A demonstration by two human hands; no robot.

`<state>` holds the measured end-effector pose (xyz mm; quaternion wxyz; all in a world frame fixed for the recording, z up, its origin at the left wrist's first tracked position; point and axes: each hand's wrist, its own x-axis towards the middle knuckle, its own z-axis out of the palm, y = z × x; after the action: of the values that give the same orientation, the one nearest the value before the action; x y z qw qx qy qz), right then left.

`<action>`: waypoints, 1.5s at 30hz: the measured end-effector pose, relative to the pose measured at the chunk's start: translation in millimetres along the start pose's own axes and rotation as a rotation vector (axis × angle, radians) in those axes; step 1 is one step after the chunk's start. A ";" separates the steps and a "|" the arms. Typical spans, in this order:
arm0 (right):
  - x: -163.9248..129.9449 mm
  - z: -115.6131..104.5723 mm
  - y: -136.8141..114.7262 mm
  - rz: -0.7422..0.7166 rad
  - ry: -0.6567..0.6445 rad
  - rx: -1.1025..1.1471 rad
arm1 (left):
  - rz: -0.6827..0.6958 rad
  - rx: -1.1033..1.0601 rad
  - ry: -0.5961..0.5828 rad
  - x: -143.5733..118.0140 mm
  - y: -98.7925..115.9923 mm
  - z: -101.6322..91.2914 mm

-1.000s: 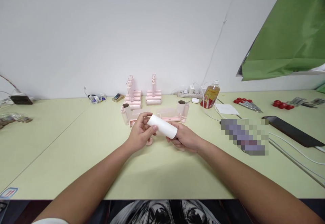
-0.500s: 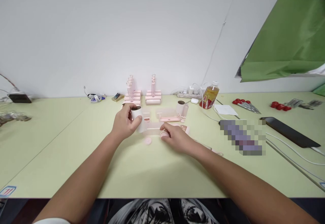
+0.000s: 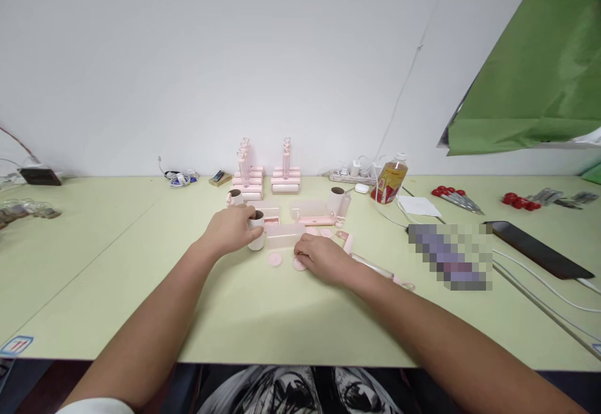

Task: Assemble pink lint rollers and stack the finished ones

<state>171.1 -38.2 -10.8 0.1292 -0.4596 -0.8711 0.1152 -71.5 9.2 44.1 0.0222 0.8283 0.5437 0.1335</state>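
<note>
My left hand [image 3: 229, 229] is closed around a white paper roll [image 3: 256, 240] with a brown cardboard core, held upright at the table top. My right hand [image 3: 326, 257] is closed, its fingertips on a round pink cap [image 3: 299, 264] at the table surface. A second pink cap [image 3: 275, 259] lies flat between the hands. Just behind them is a translucent pink cover [image 3: 284, 236]. More pink caps [image 3: 326, 232] lie beyond my right hand, partly hidden by it. Beside that wrist lies a clear tube with a pink end [image 3: 373, 265].
White rolls stand at the back left [image 3: 235, 196] and right [image 3: 335, 199]. Pink roller assemblies [image 3: 285, 182] stand near the wall. On the right are a bottle [image 3: 390, 179], a power strip [image 3: 352, 177], a black phone [image 3: 538, 249], white cables and red-handled tools [image 3: 453, 196].
The white roll in my left hand has come down slightly. My right hand has moved a little nearer to me with the pink cap, which now lies flatter.
</note>
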 end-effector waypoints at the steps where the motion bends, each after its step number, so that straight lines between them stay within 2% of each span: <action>1: -1.0 -0.9 -0.6 -0.005 0.002 -0.003 | 0.007 -0.011 0.009 0.3 -0.6 1.6; 11: -10.3 -2.9 -3.1 -0.063 -0.015 0.081 | 0.030 -0.154 0.031 0.0 -3.8 3.7; 14: -11.1 -10.9 -1.0 -0.056 0.027 0.102 | 0.050 -0.158 0.080 -0.6 -4.5 2.8; 17: -17.9 -34.9 9.8 0.086 0.131 0.093 | 0.078 -0.184 0.150 -0.3 -3.5 3.6; 19: -26.2 -55.4 22.3 0.276 0.151 0.036 | 0.097 -0.217 0.224 -0.3 -0.5 5.0; 21: -35.0 -72.5 36.0 0.447 0.083 -0.076 | 0.135 -0.256 0.340 -1.4 4.4 6.9; 23: -41.5 -81.1 46.8 0.550 -0.063 -0.120 | 0.205 -0.297 0.458 -4.1 10.4 8.8; 25: -43.9 -80.3 52.0 0.584 -0.217 -0.094 | 0.292 -0.331 0.533 -7.9 16.5 10.7; 27: -42.6 -73.4 53.0 0.583 -0.304 -0.053 | 0.372 -0.357 0.551 -12.0 21.6 12.7; 32: -40.9 -64.2 54.6 0.532 -0.273 0.038 | 0.485 -0.428 0.511 -18.5 30.6 18.7; 36: -48.4 -79.1 52.2 0.409 -0.257 0.300 | 0.403 -0.548 0.468 -22.2 42.1 23.1; 38: -48.8 -85.1 43.5 0.226 -0.189 0.388 | 0.322 -0.682 0.317 -24.6 50.7 25.8; 40: -45.6 -85.0 30.6 0.027 -0.082 0.407 | 0.266 -0.843 0.086 -27.2 59.6 29.1; 42: -40.7 -79.3 17.0 -0.092 0.014 0.410 | 0.248 -0.997 -0.101 -29.7 66.8 32.3; 45: -34.7 -66.9 3.0 -0.192 0.043 0.442 | 0.212 -1.134 -0.233 -32.1 71.9 35.6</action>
<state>214.5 -59.9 47.0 0.2555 -0.3375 -0.8614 0.2806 -10.4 -45.3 16.6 0.5081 0.7460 0.2957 0.3129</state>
